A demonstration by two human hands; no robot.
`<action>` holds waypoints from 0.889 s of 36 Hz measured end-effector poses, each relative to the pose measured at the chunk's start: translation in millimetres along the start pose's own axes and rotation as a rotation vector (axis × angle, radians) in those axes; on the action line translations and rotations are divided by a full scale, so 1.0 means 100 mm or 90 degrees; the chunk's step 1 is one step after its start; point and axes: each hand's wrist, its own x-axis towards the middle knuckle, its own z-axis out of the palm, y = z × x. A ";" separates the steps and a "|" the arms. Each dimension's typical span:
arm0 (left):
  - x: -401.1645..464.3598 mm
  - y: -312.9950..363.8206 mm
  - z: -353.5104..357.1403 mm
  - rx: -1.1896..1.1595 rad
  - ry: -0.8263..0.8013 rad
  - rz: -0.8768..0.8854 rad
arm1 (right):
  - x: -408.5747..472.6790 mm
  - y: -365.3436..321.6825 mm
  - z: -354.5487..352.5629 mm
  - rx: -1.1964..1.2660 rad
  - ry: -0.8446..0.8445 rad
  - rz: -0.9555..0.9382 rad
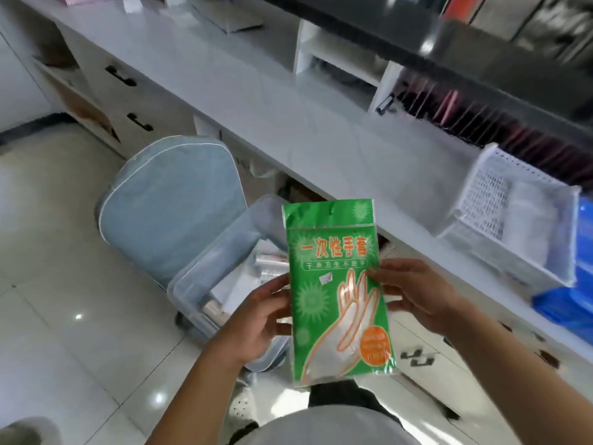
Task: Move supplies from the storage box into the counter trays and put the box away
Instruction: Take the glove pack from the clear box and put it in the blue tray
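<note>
Your left hand (256, 311) pinches the left edge of a green glove packet (337, 284), thumb on the printed face and fingers curled behind it. The packet hangs upright in the air above the clear storage box (205, 277), which sits open on the blue chair (170, 203) with more wrapped supplies inside.

Judged by its look, the packet is a thin, glossy plastic sleeve: light, floppy and a little slippery, with soft contents that can take a squeeze. The 2 side edges around mid-height, where you hold it now, look like the steadiest purchase; the header strip would let it swing.

Across the top the large characters read 一次性手套, disposable gloves. A smaller line beneath and an orange patch at the lower right carry print too blurred to read; an outlined glove fills the middle.

Your right hand (414, 297) closes on the opposite edge the same way. Further right, a white perforated tray (481, 175) waits on the counter (288, 117), with white items already in it.
</note>
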 end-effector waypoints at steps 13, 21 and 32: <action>0.01 -0.19 0.81 0.136 0.047 0.060 | -0.58 0.35 -0.52 0.218 0.094 -0.115; 0.29 -0.51 1.83 0.165 0.040 0.071 | -1.17 0.78 -1.54 0.188 0.033 -0.074; 0.80 -1.21 3.29 0.263 -0.053 0.036 | -1.99 1.53 -2.95 0.225 0.090 -0.146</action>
